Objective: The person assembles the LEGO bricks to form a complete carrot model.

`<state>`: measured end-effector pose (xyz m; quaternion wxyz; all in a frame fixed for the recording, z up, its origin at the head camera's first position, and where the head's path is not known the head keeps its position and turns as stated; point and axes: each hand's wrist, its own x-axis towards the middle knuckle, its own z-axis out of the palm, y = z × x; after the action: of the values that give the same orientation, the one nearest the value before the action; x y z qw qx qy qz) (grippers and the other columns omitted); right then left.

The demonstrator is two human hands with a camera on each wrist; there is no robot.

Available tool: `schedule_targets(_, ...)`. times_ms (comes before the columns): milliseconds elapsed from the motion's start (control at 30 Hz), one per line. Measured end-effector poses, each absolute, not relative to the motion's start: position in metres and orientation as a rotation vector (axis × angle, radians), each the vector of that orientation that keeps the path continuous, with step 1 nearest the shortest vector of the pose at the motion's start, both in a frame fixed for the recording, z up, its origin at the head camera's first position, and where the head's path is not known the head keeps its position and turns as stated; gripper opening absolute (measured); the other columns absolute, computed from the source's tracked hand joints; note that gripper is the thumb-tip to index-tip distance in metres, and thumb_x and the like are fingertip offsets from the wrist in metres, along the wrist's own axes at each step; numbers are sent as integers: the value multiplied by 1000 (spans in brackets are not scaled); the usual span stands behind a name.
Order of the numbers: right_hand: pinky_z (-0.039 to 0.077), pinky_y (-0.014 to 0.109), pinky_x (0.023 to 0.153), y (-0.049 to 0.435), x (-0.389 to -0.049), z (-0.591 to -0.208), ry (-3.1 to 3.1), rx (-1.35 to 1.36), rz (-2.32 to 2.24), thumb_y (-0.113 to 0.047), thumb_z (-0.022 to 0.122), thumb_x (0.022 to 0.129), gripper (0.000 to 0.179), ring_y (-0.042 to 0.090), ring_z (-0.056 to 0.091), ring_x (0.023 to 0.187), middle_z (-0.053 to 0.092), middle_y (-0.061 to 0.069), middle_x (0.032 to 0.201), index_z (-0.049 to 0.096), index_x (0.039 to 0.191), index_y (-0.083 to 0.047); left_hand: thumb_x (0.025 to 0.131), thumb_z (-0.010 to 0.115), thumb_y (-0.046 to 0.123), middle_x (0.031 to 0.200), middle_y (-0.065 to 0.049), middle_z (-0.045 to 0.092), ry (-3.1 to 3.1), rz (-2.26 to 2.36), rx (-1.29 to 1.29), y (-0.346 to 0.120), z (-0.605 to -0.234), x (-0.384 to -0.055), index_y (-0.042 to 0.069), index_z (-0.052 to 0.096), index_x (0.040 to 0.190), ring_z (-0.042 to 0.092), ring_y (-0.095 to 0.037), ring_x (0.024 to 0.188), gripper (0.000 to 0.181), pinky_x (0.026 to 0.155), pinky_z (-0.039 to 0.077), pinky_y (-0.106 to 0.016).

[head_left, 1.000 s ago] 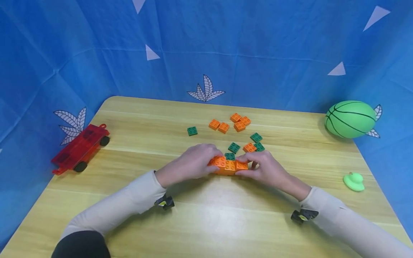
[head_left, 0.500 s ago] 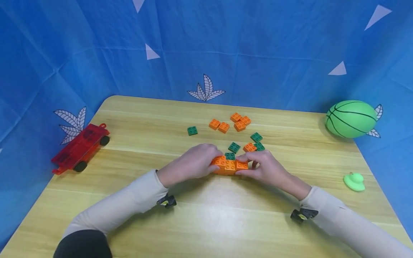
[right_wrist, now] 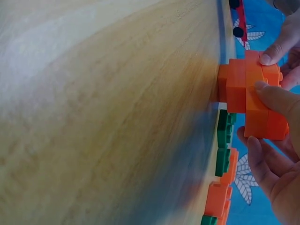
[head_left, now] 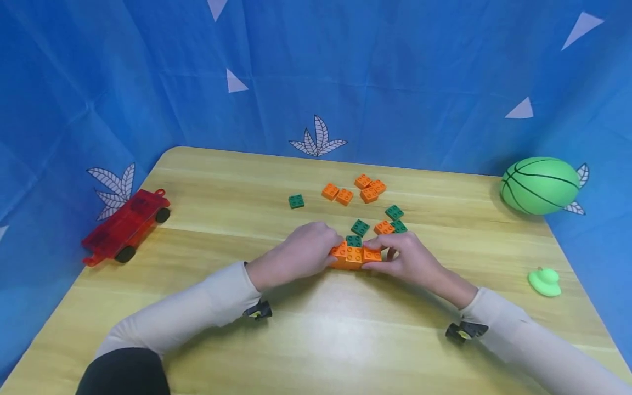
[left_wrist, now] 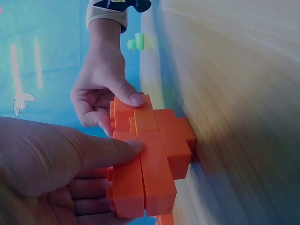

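Observation:
A built block of joined orange toy bricks (head_left: 353, 257) stands on the table between my hands. In the wrist views it is narrow at the bottom and wider toward the top. My left hand (head_left: 310, 251) grips its left end, with the thumb (left_wrist: 112, 149) on the near face. At the right end my right hand (head_left: 402, 255) pinches the block, its thumb (right_wrist: 276, 98) also on the near face. A green brick (head_left: 353, 241) shows just behind the block. My left fingers hide part of the left end in the head view.
Loose orange bricks (head_left: 369, 194) and green bricks (head_left: 360, 227) lie behind the hands. A red toy wagon (head_left: 125, 226) stands at the left edge. To the right are a green ball (head_left: 540, 185) and a light green toy duck (head_left: 545, 282). Blue cloth (head_left: 395, 82) surrounds the table (head_left: 316, 351).
My left hand has shifted slightly to the right and covers more of the block's left end. The right hand keeps its pinch in nearly the same place. The loose bricks lie as before.

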<state>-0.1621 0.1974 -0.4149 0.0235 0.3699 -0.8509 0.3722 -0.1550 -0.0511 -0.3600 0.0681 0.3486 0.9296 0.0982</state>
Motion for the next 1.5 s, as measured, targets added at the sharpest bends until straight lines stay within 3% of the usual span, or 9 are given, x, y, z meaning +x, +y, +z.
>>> schedule_targets(133,58,22,61,196,-160,-418,-2635,1154,1174,-11,90,77,34,11,74,80,80,8,106,79,109,-9,91,79,19,86,-2,74,2805,237,1044,-50,-359,-151,9,76,95,64,-18,79,12,75,54,-33)
schedule_targets(267,58,22,61,197,-161,-417,-2621,1167,1164,-11,90,77,34,10,74,79,81,7,104,79,109,-9,90,80,19,75,1,66,2783,232,1049,-51,-357,-155,9,75,92,53,-14,70,11,65,44,-28)
schedule_targets(433,58,21,60,197,-165,-415,-2619,1167,1128,-11,91,76,34,9,73,78,81,5,102,79,107,-10,93,78,31,68,5,49,2691,362,1004,-56,-356,-165,10,77,113,36,-10,61,30,57,28,-25)
schedule_targets(567,58,22,61,196,-165,-414,-2623,1185,1114,-13,91,76,33,10,73,79,81,5,102,79,107,-9,93,76,38,83,2,69,2617,535,929,-63,-357,-171,14,74,127,42,-9,65,41,60,32,-24)
schedule_targets(733,57,22,60,194,-169,-409,-2608,1215,1090,-14,91,77,31,11,74,79,81,5,100,80,106,-9,91,79,33,115,3,79,2609,613,927,-67,-357,-179,19,78,120,60,-10,83,32,72,45,-25)
schedule_targets(933,57,21,59,194,-168,-411,-2606,1215,1104,-13,91,76,31,10,73,76,81,7,100,79,104,-8,92,79,31,97,3,78,2632,555,963,-63,-358,-176,17,80,114,52,-11,72,26,62,37,-24)
schedule_targets(1200,57,20,59,197,-158,-421,-2587,1228,1140,-13,92,75,34,8,73,78,81,6,100,80,106,-8,92,79,30,64,6,51,2652,489,1030,-59,-363,-165,16,73,83,41,-8,59,18,56,31,-22)
schedule_targets(1400,56,21,57,198,-164,-419,-2557,1243,1131,-12,92,75,34,10,74,79,81,7,101,80,107,-7,92,78,31,92,4,77,2627,533,990,-62,-362,-171,15,80,111,53,-9,70,24,63,42,-23)
schedule_targets(1500,56,20,58,196,-166,-419,-2557,1253,1134,-13,91,76,34,9,73,79,81,7,102,80,108,-7,92,78,32,109,2,79,2592,589,964,-67,-365,-176,15,77,120,60,-8,80,32,73,50,-23)
